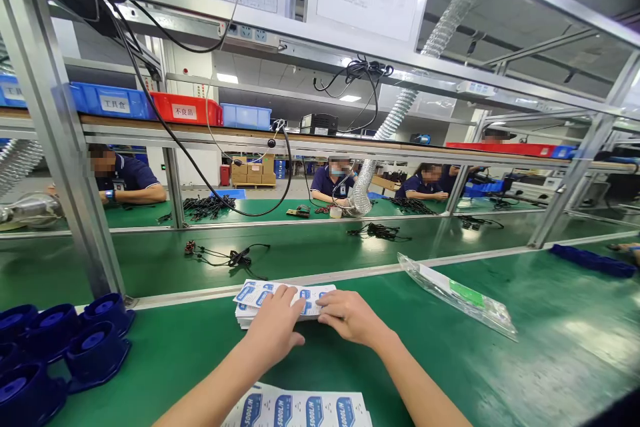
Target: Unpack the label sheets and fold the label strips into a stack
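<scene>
A stack of white sheets with blue printed labels (250, 294) lies on the green work surface in front of me. My left hand (277, 320) rests on the middle of the stack, its fingers on the top sheet and its thumb apart. At the right end of the stack is my right hand (350, 317), its thumb and fingers closed on the edge of the sheets. Nearer to me, between my forearms, lie more label sheets (313, 408) with blue printing, partly cut off by the bottom of the view.
Dark blue plastic parts (97, 350) stand at the left. A clear plastic bag (460, 297) lies to the right, with a blue strip (593, 260) farther off. Black cables (240, 257) lie behind a metal rail (190, 295). Several people sit across the bench.
</scene>
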Demonstrator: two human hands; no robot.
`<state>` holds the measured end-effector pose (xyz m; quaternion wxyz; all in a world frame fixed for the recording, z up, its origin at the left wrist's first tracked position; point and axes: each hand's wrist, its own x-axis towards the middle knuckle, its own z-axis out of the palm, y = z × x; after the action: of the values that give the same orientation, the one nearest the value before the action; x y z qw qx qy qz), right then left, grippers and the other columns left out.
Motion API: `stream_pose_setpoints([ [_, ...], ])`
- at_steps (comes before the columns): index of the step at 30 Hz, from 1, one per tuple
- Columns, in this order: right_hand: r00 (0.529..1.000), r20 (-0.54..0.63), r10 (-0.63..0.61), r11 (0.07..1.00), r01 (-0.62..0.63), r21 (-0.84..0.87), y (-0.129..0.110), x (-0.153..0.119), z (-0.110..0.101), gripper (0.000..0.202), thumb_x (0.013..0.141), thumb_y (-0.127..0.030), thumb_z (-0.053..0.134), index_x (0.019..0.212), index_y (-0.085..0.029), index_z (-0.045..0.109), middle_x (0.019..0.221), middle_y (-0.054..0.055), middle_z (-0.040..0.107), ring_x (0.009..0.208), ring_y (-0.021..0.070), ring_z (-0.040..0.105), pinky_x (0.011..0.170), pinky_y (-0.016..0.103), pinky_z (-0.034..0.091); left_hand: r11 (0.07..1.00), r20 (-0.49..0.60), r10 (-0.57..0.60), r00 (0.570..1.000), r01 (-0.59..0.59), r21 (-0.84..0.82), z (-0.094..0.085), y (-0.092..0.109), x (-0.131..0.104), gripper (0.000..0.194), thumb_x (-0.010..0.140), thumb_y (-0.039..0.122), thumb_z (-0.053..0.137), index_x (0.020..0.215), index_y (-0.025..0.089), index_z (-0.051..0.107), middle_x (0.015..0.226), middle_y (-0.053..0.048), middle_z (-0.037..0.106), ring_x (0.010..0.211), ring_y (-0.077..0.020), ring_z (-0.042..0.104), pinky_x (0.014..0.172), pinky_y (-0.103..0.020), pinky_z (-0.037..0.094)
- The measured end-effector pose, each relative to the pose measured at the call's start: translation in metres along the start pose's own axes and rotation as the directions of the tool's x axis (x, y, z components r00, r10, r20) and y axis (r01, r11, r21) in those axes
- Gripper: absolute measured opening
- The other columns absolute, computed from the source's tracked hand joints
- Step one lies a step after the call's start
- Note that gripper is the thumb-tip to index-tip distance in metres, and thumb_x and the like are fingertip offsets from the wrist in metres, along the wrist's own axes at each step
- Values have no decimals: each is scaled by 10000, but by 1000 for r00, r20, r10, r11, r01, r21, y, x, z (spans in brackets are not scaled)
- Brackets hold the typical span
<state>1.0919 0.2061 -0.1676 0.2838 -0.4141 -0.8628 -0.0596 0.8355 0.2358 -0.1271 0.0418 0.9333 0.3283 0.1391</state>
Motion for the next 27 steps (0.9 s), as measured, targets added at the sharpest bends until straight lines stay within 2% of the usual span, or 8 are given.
stream_pose_setpoints([
  [3,998,-55,26,959,-9,285,-11,3,0,241,1031,-328,665,893,-267,853,951,37,842,891,210,791,832,335,607,999,55,34,998,-34,6,8,-8,7,228,946,288,676,1119,205,799,1254,-127,726,1229,-359,627,1000,-502,556],
  [8,969,-58,239,811,-167,561,6,-2,1,547,969,-709,618,897,-225,864,881,88,836,851,270,800,783,377,646,993,279,88,956,-106,49,3,9,1,259,938,191,579,886,178,833,980,-140,799,983,-333,751,802,-424,592],
  [12,962,47,269,947,-273,172,19,-6,1,440,1015,-522,632,1255,-186,784,1299,152,771,1274,385,682,1080,573,571,962,494,154,856,-245,123,2,42,-12,190,847,188,706,984,143,830,1031,-176,816,972,-386,786,794,-436,629],
  [16,963,206,174,981,-150,-126,13,-4,5,192,996,-265,671,1133,-191,783,1274,131,778,1287,353,672,1160,533,526,940,643,195,741,-328,94,14,54,-24,223,817,173,725,1016,149,821,1041,-183,816,929,-400,793,742,-433,634],
  [20,983,151,107,979,-78,-190,10,-2,7,274,1043,-183,518,1000,-207,787,1054,113,816,1060,274,751,1032,436,594,981,503,178,846,-191,-27,17,38,-25,238,773,380,854,954,231,814,1040,-127,792,978,-372,760,823,-447,624],
  [23,994,97,42,989,-27,-144,6,-1,5,287,1041,-193,525,945,-218,794,958,110,816,973,259,761,924,396,615,999,170,42,985,-39,-21,10,19,-13,498,786,404,871,1230,213,750,1328,-162,696,1218,-391,658,1019,-512,573],
  [25,998,57,10,1000,-8,-29,1,1,4,299,1061,-241,534,939,-238,806,927,91,818,947,244,767,903,382,616,999,7,-24,1000,24,30,8,6,-3,631,804,302,856,1394,195,660,1454,-187,618,1331,-413,573,1091,-564,519],
  [27,1000,13,12,989,-14,148,-5,2,3,292,1061,-325,587,895,-258,817,861,61,817,897,230,776,871,362,620,999,35,-34,999,33,44,8,-6,4,488,827,283,823,1298,191,728,1382,-174,664,1296,-413,589,1058,-560,528],
])
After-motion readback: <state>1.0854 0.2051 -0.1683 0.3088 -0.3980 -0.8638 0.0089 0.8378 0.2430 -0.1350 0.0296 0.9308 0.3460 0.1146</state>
